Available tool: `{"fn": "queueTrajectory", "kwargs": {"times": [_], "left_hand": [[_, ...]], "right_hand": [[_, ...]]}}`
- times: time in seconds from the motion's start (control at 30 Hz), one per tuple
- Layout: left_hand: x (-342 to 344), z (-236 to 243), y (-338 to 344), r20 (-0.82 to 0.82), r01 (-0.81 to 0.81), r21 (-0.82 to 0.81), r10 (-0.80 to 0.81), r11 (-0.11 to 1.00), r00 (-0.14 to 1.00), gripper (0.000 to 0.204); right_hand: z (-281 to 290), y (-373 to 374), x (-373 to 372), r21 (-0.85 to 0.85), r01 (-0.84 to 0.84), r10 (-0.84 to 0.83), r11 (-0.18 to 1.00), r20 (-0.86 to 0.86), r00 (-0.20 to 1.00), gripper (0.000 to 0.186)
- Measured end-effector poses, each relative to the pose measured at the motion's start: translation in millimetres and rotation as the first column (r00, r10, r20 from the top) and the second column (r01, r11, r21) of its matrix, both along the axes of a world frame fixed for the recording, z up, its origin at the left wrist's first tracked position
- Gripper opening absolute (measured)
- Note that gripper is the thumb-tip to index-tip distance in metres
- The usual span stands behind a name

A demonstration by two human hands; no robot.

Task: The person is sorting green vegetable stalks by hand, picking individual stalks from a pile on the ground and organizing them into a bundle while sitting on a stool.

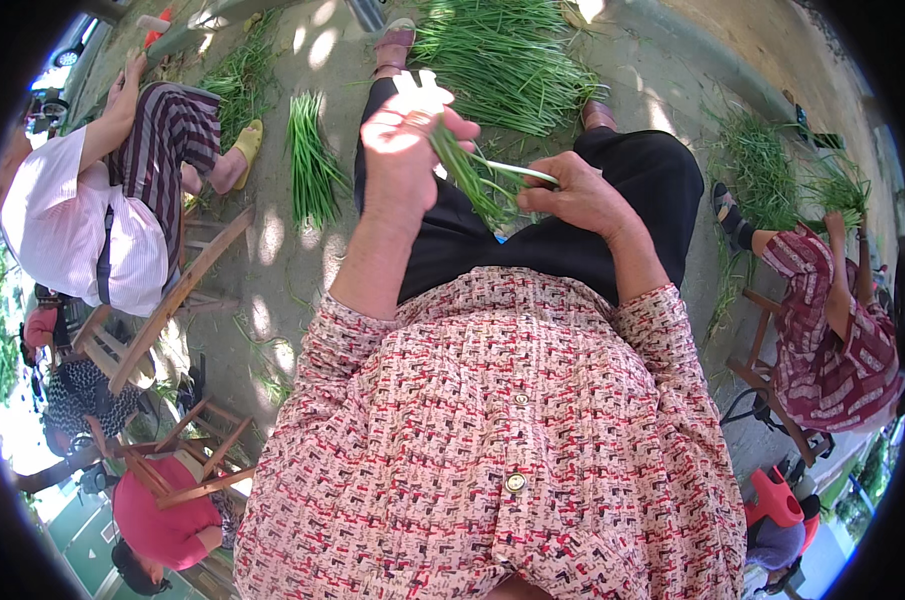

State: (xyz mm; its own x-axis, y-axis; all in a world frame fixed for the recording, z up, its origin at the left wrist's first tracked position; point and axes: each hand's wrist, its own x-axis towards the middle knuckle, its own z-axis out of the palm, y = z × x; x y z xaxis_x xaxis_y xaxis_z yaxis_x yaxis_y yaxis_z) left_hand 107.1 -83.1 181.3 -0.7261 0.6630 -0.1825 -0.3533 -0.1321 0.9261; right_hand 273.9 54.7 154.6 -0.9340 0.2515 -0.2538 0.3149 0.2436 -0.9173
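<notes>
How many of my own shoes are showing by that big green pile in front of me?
2. Your left shoe is just left of the big green pile; your right shoe is at its right edge.

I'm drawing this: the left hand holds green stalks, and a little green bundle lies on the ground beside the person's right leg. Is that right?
Not quite: the head view shows the little green bundle beside the person's left leg, not right. The left hand does hold green stalks.
</notes>
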Motion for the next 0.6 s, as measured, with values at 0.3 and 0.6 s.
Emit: {"fn": "queueTrajectory", "kwargs": {"times": [0.3,0.6], "left_hand": [[-71.4,3.7,-33.7,0.311,-0.319,0.255,0.235,0.913,0.921,0.015],[-68.6,3.9,-35.8,0.375,-0.174,0.496,-0.029,0.851,0.927,0.014]], "right_hand": [[-39.8,75.6,41.8,-0.811,0.515,-0.84,0.277,0.056,0.54,0.016],[29.1,41.3,15.4,-0.569,0.513,-0.702,0.642,-0.167,0.693,0.025]]}}
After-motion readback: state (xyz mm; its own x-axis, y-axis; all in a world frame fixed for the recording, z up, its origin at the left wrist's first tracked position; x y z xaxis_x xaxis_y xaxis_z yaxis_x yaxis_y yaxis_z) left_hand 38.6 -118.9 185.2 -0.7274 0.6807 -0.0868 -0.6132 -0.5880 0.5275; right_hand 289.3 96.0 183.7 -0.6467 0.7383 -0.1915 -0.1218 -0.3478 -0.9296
